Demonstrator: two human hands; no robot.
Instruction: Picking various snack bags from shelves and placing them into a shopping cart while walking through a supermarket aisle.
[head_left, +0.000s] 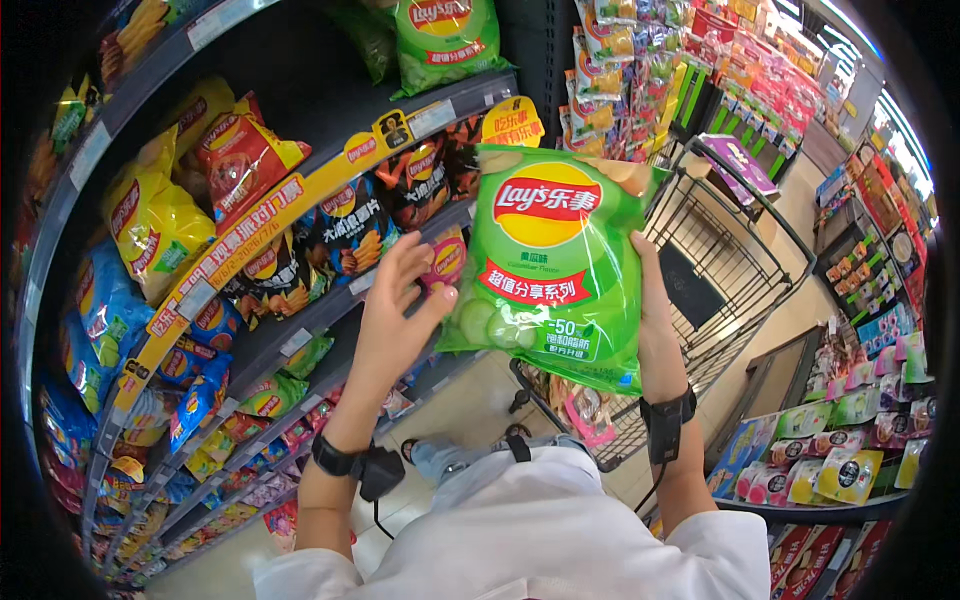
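A green bag of Lay's potato chips is held up in front of my chest, its printed front facing me. My right hand grips it by the right edge, with most of the fingers hidden behind the bag. To the bag's left is my left hand, fingers spread and holding nothing, the thumb close to the bag's lower left edge. I cannot tell whether that thumb touches it. Each wrist wears a black strapped device with a cable.
Shelves of chip bags curve along my left, with a yellow bag and a red bag on one tier. A wire shopping cart stands right, behind the bag. Packaged snacks fill a display at lower right.
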